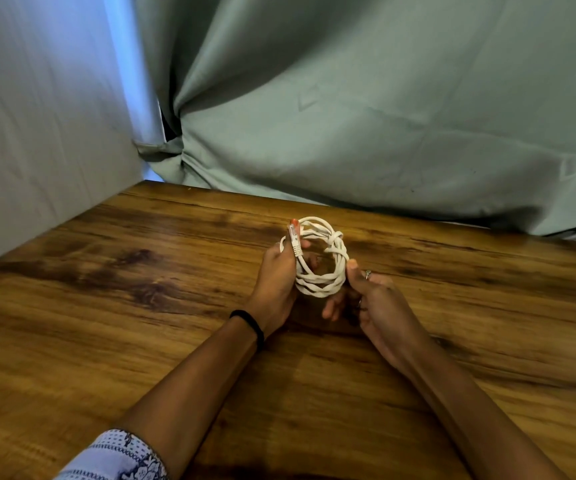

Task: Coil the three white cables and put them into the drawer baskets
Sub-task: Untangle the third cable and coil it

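Held just above the wooden table (pixel 113 334) at centre frame, slightly right: a coiled white Ethernet cable (pixel 317 261), several loops bundled into a rough ring, with a turn of cable wrapped round the bundle at its upper right. Ring standing roughly upright and facing the camera, opening seen nearly face-on, so no real long axis beyond the plane of the loop. On the ring's left side, the left hand (pixel 276 282), thumb pressed over the strands and fingers curled behind, pinning the loops together; beside that thumb, a clear plug with an orange-red boot (pixel 294 233), pointing up toward the top of the frame. On the lower right side of the ring, the right hand (pixel 380 306), thumb tip touching the outer strands, remaining fingers curled under and mostly hidden, so cannot tell how firmly gripped there; a ring visible on one finger. Coil thus lying between both hands, up-frame from both palms, left hand carrying more of the hold by the look of it. No drawer or baskets anywhere in view, nor the other two cables; only green curtain fabric (pixel 383 116) across the upper frame and a pale panel (pixel 37 116) at upper left. Probably next: securing the loose plug end, then carrying the bundle out of frame to a basket, with the loops liable to spring apart if the left pinch slackens.
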